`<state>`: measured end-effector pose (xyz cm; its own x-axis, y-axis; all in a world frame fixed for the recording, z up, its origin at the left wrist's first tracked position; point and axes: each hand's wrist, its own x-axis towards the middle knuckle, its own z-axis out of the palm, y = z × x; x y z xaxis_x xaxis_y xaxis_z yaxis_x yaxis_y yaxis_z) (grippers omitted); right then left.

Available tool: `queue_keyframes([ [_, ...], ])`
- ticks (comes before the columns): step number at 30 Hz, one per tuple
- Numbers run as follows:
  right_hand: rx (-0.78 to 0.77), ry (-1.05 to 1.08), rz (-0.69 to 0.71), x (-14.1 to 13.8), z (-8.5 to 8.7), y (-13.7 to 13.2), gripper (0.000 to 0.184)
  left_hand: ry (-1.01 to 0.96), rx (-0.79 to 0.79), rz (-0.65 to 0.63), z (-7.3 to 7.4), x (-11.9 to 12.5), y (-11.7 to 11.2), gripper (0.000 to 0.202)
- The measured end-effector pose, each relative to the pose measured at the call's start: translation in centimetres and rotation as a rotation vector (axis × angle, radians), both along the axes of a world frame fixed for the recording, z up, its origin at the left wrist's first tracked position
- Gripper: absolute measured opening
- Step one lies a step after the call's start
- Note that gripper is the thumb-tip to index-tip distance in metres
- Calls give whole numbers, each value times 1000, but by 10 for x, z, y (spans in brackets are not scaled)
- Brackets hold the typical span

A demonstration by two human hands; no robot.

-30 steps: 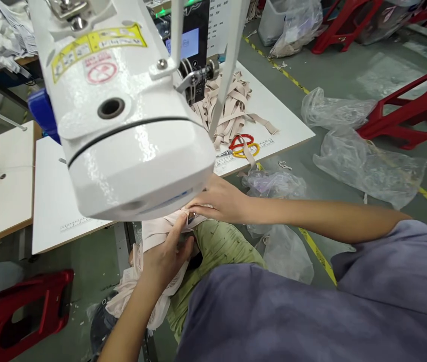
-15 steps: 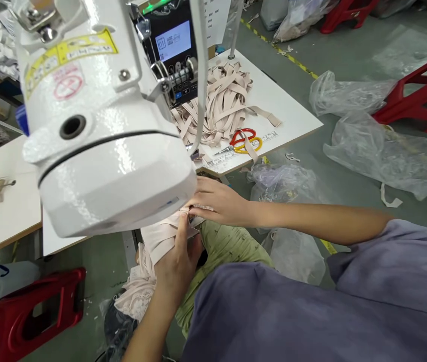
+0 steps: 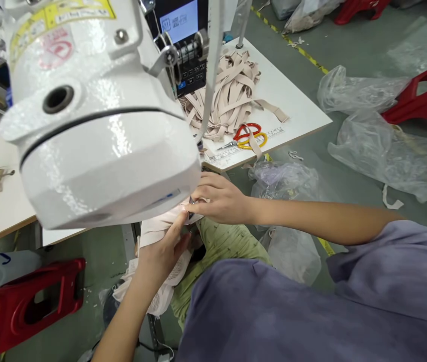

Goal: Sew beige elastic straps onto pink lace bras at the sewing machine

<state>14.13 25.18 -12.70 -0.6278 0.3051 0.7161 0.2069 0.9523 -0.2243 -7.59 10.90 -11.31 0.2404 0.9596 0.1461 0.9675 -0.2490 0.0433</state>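
Observation:
A white sewing machine head [image 3: 96, 130] fills the upper left and hides the needle area. Under its front edge lies a pale pink fabric piece [image 3: 156, 229] that hangs down toward my lap. My left hand [image 3: 164, 249] rests on this fabric from below, fingers together and pointing up to the machine. My right hand [image 3: 221, 198] comes in from the right and presses the fabric's edge with curled fingertips just beneath the machine. The fingertips of both hands nearly meet there.
A heap of beige straps [image 3: 228, 93] and red and yellow scissors [image 3: 249, 136] lie on the white table [image 3: 300, 113] behind. Clear plastic bags [image 3: 383, 151] litter the floor at right. Red stools stand at lower left [image 3: 21, 301] and upper right [image 3: 420, 100]. A control panel [image 3: 185, 30] glows behind the machine.
The view has shifted a little, so the machine looks larger and lower. Both hands stay on the pink fabric under the machine; the left hand has slid slightly down and left.

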Motion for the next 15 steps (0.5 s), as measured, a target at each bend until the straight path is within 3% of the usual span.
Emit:
queue_keyframes([
  [2,-143,-13,26,3,4,-3,24,1,-13,52,2,8,1,65],
  [4,-443,-15,88,6,6,-4,21,-52,-45,104,5,20,0,64],
  [6,-813,32,135,5,3,-2,31,-119,-77,152,10,31,-2,63],
  [8,-1063,91,125,-2,-3,5,46,-165,-78,205,13,41,-4,61],
  [10,-1102,131,76,-14,-10,13,52,-191,-59,252,16,50,-5,59],
  [15,-809,113,31,-42,-12,31,32,-237,-6,374,14,65,-3,57],
])
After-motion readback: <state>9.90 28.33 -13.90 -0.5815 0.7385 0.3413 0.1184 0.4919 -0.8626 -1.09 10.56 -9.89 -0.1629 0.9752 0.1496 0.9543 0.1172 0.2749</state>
